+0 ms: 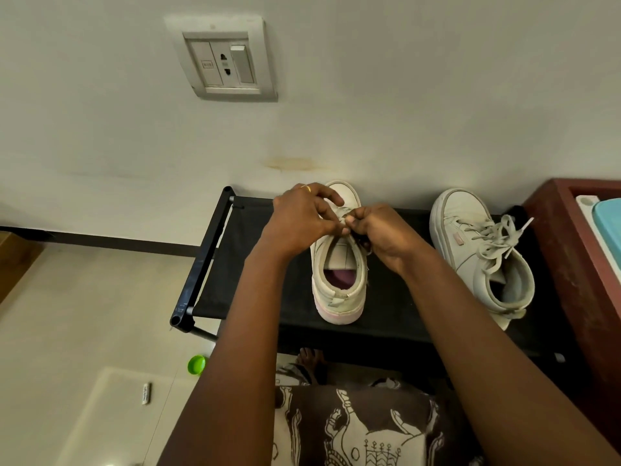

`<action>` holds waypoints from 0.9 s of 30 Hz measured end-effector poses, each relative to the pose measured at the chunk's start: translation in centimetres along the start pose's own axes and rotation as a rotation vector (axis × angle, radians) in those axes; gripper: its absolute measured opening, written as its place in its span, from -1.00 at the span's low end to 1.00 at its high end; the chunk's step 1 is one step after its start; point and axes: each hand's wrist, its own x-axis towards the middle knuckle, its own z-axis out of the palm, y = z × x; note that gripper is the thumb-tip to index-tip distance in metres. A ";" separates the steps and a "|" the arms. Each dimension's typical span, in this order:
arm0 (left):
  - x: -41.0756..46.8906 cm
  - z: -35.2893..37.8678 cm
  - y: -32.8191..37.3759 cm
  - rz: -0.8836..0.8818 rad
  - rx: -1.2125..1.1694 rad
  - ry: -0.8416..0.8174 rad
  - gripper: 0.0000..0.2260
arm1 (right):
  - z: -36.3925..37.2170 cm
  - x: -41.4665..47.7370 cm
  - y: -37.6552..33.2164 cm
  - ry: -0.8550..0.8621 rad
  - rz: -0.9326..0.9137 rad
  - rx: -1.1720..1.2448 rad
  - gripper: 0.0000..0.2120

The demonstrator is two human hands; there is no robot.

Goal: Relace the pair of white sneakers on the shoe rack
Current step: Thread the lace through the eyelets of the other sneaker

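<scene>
White leather on black fabric: one sneaker (339, 297) upright at the middle of the shoe rack (242, 264), toe to the wall, heel toward the rack's front edge, purple insole visible in its mouth. Over its tongue, both hands close together. Left hand (299, 216), gold ring (305, 187) on one finger, fingers curled, tips pinching a pale bit of lace (342, 219) at the eyelet rows. Right hand (379, 233) likewise curled, fingertips pinched at the same spot. Rest of that lace hidden under the fingers; cannot tell which eyelet. Toward the rack's right end, well apart from the first, second sneaker (470, 237), tilted onto its side, grey laces (497, 237) threaded and loosely tangled, one white tip pointing away from the rack's middle. Just beside the rack's right end, a red-brown cabinet (571, 264) with a teal lid (608, 223) on top. High on the wall above the rack's left end, a white socket plate (223, 58). On the floor off the rack's left front corner, a green cap (196, 364). Below the rack's front edge, patterned cloth (353, 425) and a bare foot (311, 356).
</scene>
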 end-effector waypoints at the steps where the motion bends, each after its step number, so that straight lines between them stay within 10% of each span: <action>1: 0.0 0.0 0.1 0.017 0.016 0.020 -0.94 | -0.1 0.0 0.0 0.004 -0.005 -0.035 -0.71; 7: -0.1 0.5 0.3 -0.137 0.095 0.019 -0.89 | -0.1 -0.3 0.0 0.006 -0.055 -0.096 -0.76; 10: -0.1 0.1 0.1 -0.227 -0.117 -0.112 -0.56 | 0.4 -0.4 0.1 0.043 -0.099 -0.169 -0.78; 14: -0.9 -1.3 0.0 -0.250 -0.516 -0.201 -0.79 | 0.1 0.0 0.4 0.112 -0.113 -0.221 -0.73; 20: -1.6 -5.3 -2.0 -0.301 -1.159 0.207 -0.81 | 0.1 0.2 0.6 0.116 -0.108 -0.241 -0.75; 27: -1.8 -5.9 -5.1 -0.545 -0.606 0.627 -0.73 | 0.3 0.0 0.4 0.118 -0.110 -0.253 -0.78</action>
